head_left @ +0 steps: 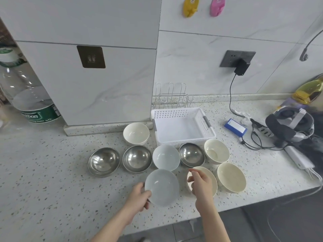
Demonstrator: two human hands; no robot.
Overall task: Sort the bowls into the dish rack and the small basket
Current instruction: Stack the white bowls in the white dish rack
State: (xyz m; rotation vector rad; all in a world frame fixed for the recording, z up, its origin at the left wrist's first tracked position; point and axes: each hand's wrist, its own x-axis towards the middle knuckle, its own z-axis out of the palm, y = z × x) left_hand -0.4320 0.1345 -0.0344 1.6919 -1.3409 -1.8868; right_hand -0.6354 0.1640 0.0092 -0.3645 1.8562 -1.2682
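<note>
You have sorted nothing yet, as far as I can judge: the small basket (181, 127) holds nothing and the wire dish rack (172, 98) behind it stands bare, while 9 bowls sit out on the counter (52, 172). Your left hand (139, 196) grips the rim of the nearest pale bowl (162, 187), seemingly tilted up off the surface. Your right hand (201, 184) hovers with loosely curled fingers over a cream bowl (212, 180), holding nothing. 3 steel bowls (137, 158) stand among the rest. The counter is speckled stone against a pale marbled wall, with a large water bottle (28, 95) at left and cables and a headset (288, 126) at right.
</note>
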